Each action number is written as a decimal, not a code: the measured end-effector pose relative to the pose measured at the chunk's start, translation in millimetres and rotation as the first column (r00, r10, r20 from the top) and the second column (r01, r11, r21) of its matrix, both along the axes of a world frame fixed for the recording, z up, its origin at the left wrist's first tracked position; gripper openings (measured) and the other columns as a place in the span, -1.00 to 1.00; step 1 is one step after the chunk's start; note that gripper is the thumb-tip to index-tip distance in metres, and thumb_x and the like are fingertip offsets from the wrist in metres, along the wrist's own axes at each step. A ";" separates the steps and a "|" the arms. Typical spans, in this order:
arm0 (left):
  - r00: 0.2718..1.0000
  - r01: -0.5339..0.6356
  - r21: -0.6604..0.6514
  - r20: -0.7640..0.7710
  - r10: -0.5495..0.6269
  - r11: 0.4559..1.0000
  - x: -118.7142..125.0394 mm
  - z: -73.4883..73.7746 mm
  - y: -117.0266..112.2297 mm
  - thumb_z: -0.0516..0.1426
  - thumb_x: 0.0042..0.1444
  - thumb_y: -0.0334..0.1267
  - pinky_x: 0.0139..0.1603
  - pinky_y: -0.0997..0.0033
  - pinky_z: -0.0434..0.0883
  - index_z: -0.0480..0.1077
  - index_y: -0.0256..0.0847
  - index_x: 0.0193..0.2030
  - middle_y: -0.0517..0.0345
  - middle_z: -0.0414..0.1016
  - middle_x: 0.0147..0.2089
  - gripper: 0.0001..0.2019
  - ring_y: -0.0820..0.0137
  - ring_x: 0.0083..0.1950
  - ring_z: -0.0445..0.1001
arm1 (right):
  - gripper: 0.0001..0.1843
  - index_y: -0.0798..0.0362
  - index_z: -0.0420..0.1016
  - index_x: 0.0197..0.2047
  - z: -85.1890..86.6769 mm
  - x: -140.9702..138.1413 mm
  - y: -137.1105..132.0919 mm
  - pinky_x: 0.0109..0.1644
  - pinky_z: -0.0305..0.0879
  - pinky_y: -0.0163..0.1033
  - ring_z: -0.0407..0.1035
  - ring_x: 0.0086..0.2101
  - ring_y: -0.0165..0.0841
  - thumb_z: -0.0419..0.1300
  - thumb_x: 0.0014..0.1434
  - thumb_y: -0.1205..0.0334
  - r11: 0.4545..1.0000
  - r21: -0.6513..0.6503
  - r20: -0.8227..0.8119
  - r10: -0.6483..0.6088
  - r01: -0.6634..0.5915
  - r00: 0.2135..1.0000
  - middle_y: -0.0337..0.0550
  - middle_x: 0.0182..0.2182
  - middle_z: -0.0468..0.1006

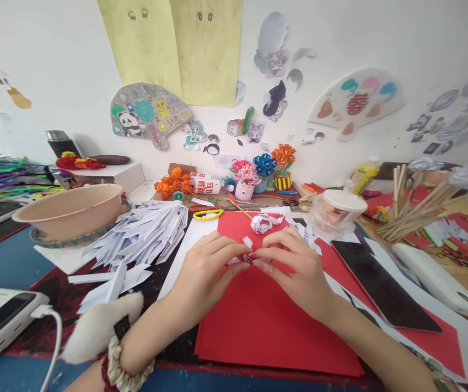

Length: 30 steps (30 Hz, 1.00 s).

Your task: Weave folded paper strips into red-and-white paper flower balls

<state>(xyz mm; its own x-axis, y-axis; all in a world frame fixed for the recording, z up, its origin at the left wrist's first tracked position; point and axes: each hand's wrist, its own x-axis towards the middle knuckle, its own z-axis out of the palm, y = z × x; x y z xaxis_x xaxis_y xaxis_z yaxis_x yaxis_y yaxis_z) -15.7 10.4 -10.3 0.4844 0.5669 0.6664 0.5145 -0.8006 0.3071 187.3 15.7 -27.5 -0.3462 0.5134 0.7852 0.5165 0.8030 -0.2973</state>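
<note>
The red paper sheet (270,321) under both wrists is leaned on while a small folded paper piece (249,257) is pinched between the left hand (205,272) and right hand (295,269), so it could be crushed or dropped if squeezed unevenly.

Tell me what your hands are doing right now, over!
Left hand and right hand together, fingertips pinching a small folded paper piece. Over red paper sheet. Cut white paper strips lie left; nothing between the hands.
</note>
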 end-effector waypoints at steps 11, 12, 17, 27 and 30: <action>0.999 -0.002 -0.011 -0.047 0.002 1.000 0.7 -0.2 -0.4 0.10 0.29 -0.38 -0.16 0.33 0.37 0.46 -0.14 0.00 0.09 0.57 -0.14 -0.80 0.33 -0.15 0.44 | -0.90 0.00 0.60 -0.22 0.7 1.6 1.8 -0.24 0.35 -0.17 0.35 -0.29 -0.31 0.23 0.26 0.30 1.000 -0.013 -0.034 0.024 -0.025 0.999 -0.15 -0.35 0.52; 0.999 -0.002 -0.012 -0.048 0.002 1.000 0.6 -0.3 -0.4 0.10 0.29 -0.38 -0.16 0.33 0.37 0.46 -0.14 0.00 0.09 0.57 -0.14 -0.80 0.33 -0.15 0.44 | -0.90 -0.01 0.60 -0.22 0.5 1.7 1.9 -0.24 0.35 -0.17 0.35 -0.29 -0.31 0.23 0.27 0.29 1.000 -0.015 -0.037 0.026 -0.027 0.999 -0.15 -0.35 0.52; 0.999 0.003 -0.021 -0.038 -0.004 1.000 0.4 -0.9 -0.6 0.11 0.29 -0.39 -0.16 0.33 0.36 0.45 -0.15 0.01 0.09 0.58 -0.13 -0.80 0.33 -0.14 0.44 | -0.89 0.02 0.60 -0.19 -0.1 2.0 2.3 -0.23 0.36 -0.17 0.36 -0.29 -0.31 0.23 0.27 0.32 0.999 -0.019 -0.040 0.046 -0.046 0.998 -0.13 -0.33 0.53; 0.998 0.005 -0.030 -0.057 -0.007 1.000 0.0 -2.3 -0.6 0.09 0.30 -0.38 -0.15 0.32 0.35 0.44 -0.13 0.03 0.09 0.57 -0.12 -0.78 0.33 -0.14 0.43 | -0.88 0.00 0.61 -0.23 1.2 2.0 2.9 -0.26 0.37 -0.19 0.36 -0.30 -0.32 0.22 0.28 0.31 0.998 -0.020 -0.053 0.060 -0.061 0.997 -0.14 -0.34 0.54; 0.998 0.003 -0.030 -0.059 -0.004 1.000 0.0 -2.5 -0.8 0.10 0.30 -0.38 -0.16 0.33 0.35 0.45 -0.12 0.03 0.10 0.57 -0.13 -0.78 0.33 -0.13 0.43 | -0.88 0.00 0.61 -0.22 1.9 2.0 2.5 -0.26 0.38 -0.20 0.38 -0.30 -0.32 0.22 0.27 0.29 0.997 -0.031 -0.058 0.070 -0.072 0.996 -0.14 -0.35 0.54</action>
